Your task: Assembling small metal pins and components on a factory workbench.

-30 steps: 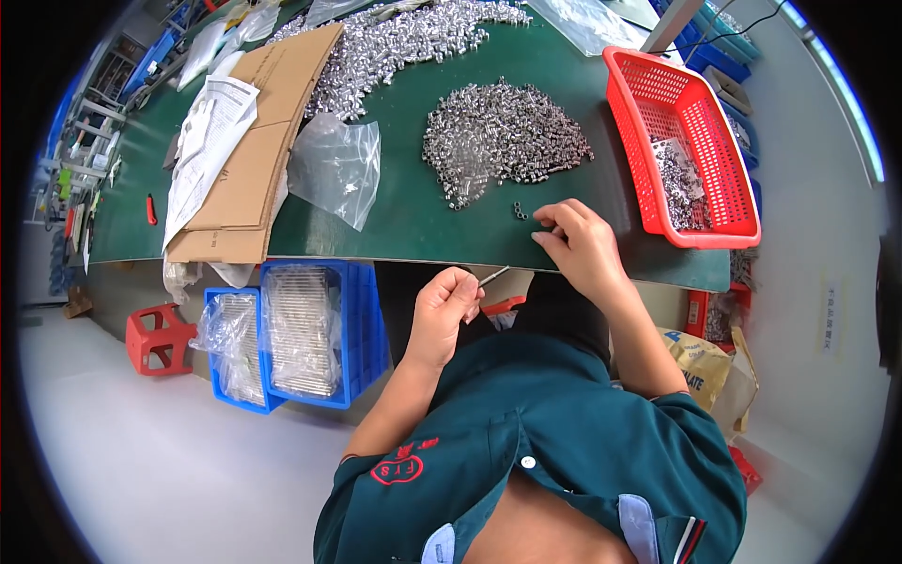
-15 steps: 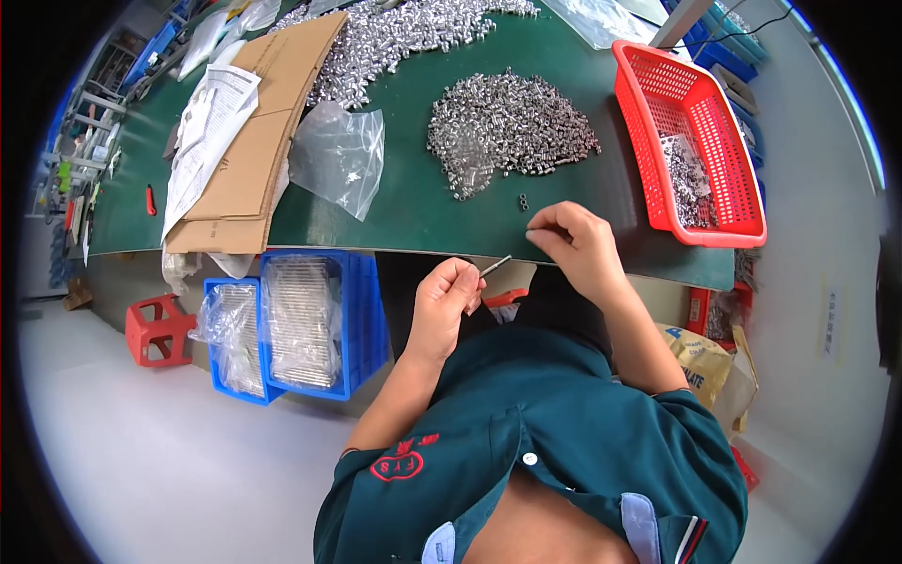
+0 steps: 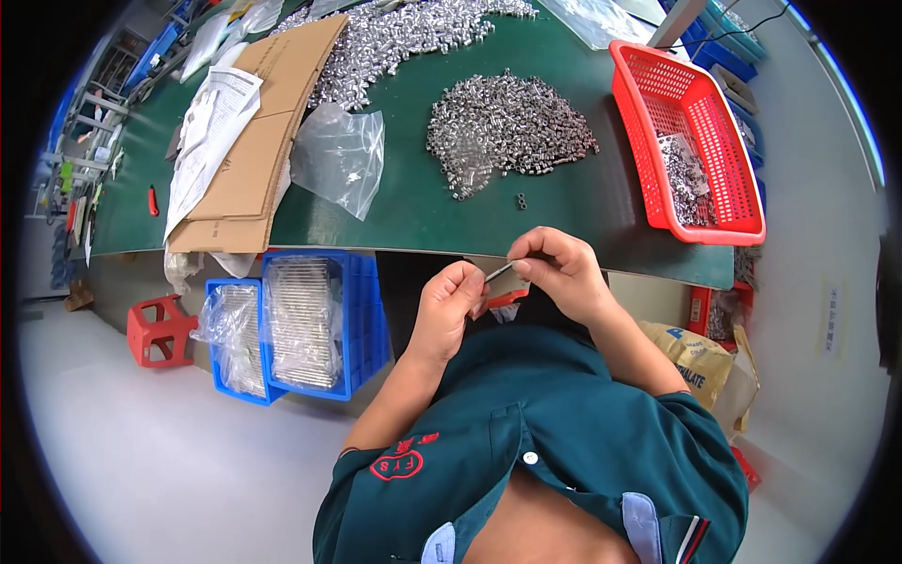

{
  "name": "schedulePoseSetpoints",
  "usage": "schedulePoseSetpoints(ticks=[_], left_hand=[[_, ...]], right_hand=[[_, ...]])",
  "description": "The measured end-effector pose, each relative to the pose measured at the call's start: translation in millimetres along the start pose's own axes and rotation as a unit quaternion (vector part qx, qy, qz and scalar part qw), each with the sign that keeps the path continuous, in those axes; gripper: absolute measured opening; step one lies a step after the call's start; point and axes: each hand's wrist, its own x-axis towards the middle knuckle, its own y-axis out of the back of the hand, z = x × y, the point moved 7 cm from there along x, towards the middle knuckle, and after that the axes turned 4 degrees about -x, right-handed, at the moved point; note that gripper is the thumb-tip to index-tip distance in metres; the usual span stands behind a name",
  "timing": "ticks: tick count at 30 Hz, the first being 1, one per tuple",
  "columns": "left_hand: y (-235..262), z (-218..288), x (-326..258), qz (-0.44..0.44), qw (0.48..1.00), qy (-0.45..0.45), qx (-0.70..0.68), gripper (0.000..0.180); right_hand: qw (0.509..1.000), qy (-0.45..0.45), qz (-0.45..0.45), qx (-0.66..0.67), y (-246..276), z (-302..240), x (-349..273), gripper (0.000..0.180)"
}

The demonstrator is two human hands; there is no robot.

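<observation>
My left hand [image 3: 447, 308] is closed around a thin metal rod [image 3: 498, 273], which sticks out from between thumb and forefinger toward the right. At the rod's free end my right hand [image 3: 562, 273] has its thumb and forefinger pinched together. What sits between those right fingertips is too small and covered to make out. Both hands are just off the near edge of the green table [image 3: 413, 221]. Beyond them lie a few small metal rings [image 3: 521, 201], apart from a heap of small metal rings [image 3: 526, 122].
A red plastic basket [image 3: 658, 202] holding small metal parts stands at the table's right. A clear bag [image 3: 338, 160] and flattened cardboard [image 3: 249, 160] lie to the left. Shiny metal pieces [image 3: 395, 42] spread at the back. Blue crates [image 3: 362, 324] and a red stool [image 3: 158, 334] stand below.
My right hand has come down and left from above the table edge to the rod's tip. My left hand, with the rod, has barely moved.
</observation>
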Motion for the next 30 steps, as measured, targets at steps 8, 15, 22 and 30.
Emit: schedulePoseSetpoints(ticks=[8, 15, 22, 30], left_hand=[[-12, -1, 1, -0.059, 0.995, 0.037, -0.068, 0.023], [-10, 10, 0, 0.001, 0.995, -0.043, 0.085, 0.024], [-2, 7, 1, 0.014, 0.999, -0.036, 0.029, 0.022], [8, 7, 3, 0.031, 0.999, -0.038, 0.003, 0.020]], right_hand=[[0.970, 0.203, 0.016, -0.136, -1, -32, -1, 0.013], [0.984, 0.081, 0.007, -0.160, -6, -23, 2, 0.010], [0.978, 0.061, -0.020, -0.198, 2, -17, 7, 0.021], [0.871, 0.117, 0.177, -0.443, 27, -9, 28, 0.017]])
